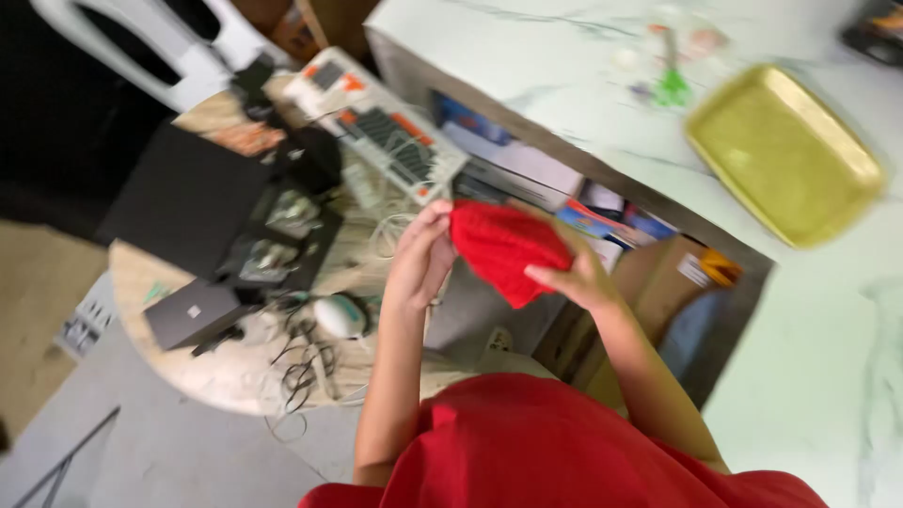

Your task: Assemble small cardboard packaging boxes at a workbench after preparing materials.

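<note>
Two bare hands hold a red knitted cloth [503,246] in mid-air, between a cluttered round table and a marble counter.
The left hand [420,259] and right hand [576,275] both clasp its edges; it looks bunched, not yet spread or laid down.

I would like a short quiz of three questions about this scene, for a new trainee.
1. True or false: both hands hold the red knitted cloth.
2. Which thing lies on the marble counter? A) yellow tray B) keyboard C) laptop
3. On what does the keyboard rest?

Key
1. True: the left hand and the right hand grip it from either side.
2. A, the yellow tray.
3. On the round table, among cables and dark devices.
</note>
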